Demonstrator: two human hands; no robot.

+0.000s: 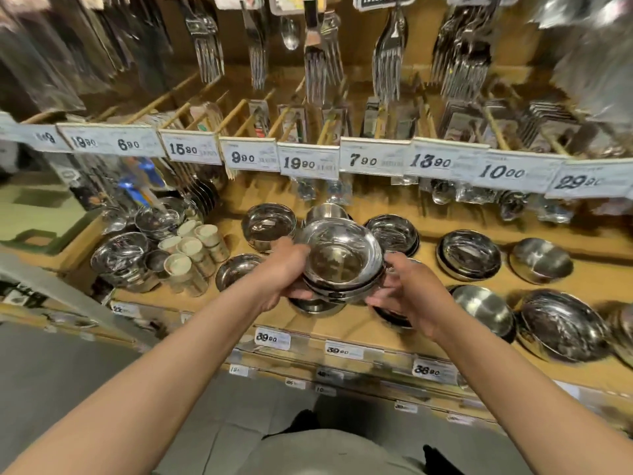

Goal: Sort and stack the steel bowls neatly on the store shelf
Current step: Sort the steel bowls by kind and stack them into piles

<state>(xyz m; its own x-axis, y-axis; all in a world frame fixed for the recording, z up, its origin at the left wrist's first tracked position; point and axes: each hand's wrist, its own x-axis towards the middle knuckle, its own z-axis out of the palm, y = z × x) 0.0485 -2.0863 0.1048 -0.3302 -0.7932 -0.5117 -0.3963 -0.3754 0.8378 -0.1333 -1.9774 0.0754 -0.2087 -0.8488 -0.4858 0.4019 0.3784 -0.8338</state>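
A stack of nested steel bowls (342, 258) is held above the wooden shelf (376, 332), near its middle. My left hand (284, 269) grips the stack's left side and my right hand (411, 296) cups its lower right side. Under the stack sits another steel bowl (317, 307). More steel bowls stand around it: one at the back left (269, 226), one behind (325, 211), one at the back right (394, 234), a low one on the left (236, 270). Further right lie larger bowls (469, 255), (541, 260), (483, 308), (561, 323).
Steel cups and small lidded tins (191, 255) crowd the shelf's left end. Price tags (311, 162) run along the rail above, with packed forks (387, 60) and spoons hanging higher up. Lower shelf edges carry more price labels (272, 338). The grey floor is below.
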